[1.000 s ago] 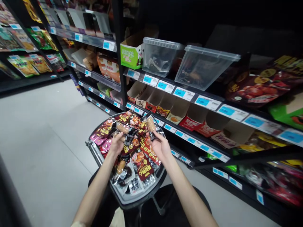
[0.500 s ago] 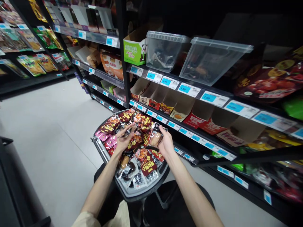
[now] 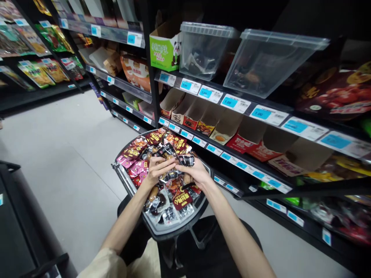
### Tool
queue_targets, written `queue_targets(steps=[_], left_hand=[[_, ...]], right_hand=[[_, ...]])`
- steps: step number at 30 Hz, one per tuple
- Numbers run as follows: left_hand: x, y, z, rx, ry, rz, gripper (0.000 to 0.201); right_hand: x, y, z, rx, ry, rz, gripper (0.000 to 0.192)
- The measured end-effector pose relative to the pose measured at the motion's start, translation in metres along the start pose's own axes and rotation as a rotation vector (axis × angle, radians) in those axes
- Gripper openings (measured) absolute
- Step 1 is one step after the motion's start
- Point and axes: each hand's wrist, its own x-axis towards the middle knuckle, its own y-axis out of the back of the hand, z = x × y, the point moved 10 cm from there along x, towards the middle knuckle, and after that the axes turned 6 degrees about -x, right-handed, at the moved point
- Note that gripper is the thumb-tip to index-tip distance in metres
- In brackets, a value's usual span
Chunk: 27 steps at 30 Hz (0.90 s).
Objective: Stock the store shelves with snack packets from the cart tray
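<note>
Left hand and right hand meet, fingers closed around clear snack packets. Beneath them lies the tray of packets.

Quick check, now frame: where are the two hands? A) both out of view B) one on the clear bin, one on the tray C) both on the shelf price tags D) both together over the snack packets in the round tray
D: the left hand and right hand meet over the round tray, fingers closed on small snack packets.
</note>
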Motion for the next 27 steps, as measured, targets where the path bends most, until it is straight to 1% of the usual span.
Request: queue_targets(steps=[3, 6, 10, 14, 16, 18, 21, 24, 27], left_hand=[[-0.003, 0.003, -0.002, 0.098, 0.003, 0.070, 0.027], [-0.006, 0.006, -0.002, 0.192, -0.008, 0.144, 0.026], [-0.014, 0.021, -0.003, 0.175, -0.063, 0.334, 0.020], [-0.026, 0.037, -0.016, 0.172, 0.025, 0.516, 0.017], [-0.031, 0.040, -0.013, 0.192, 0.025, 0.568, 0.018], [-0.030, 0.039, -0.004, 0.235, -0.012, 0.565, 0.020], [-0.022, 0.032, 0.008, 0.290, -0.051, 0.474, 0.022], [-0.011, 0.030, 0.016, 0.253, -0.105, 0.402, 0.033], [-0.002, 0.027, 0.020, 0.162, -0.161, 0.341, 0.049]], right_hand=[[-0.001, 0.003, 0.004, 0.077, -0.026, 0.074, 0.050], [-0.002, 0.007, 0.013, 0.141, -0.082, 0.160, 0.049], [-0.002, 0.018, 0.024, 0.244, -0.140, 0.292, 0.048], [-0.004, 0.033, 0.029, 0.268, -0.137, 0.438, 0.047], [-0.004, 0.030, 0.029, 0.259, -0.121, 0.432, 0.048], [-0.004, 0.020, 0.033, 0.256, -0.123, 0.373, 0.050], [-0.006, 0.003, 0.045, 0.252, -0.155, 0.300, 0.047], [-0.008, -0.003, 0.054, 0.244, -0.159, 0.300, 0.039], [-0.007, -0.005, 0.055, 0.245, -0.144, 0.295, 0.035]])
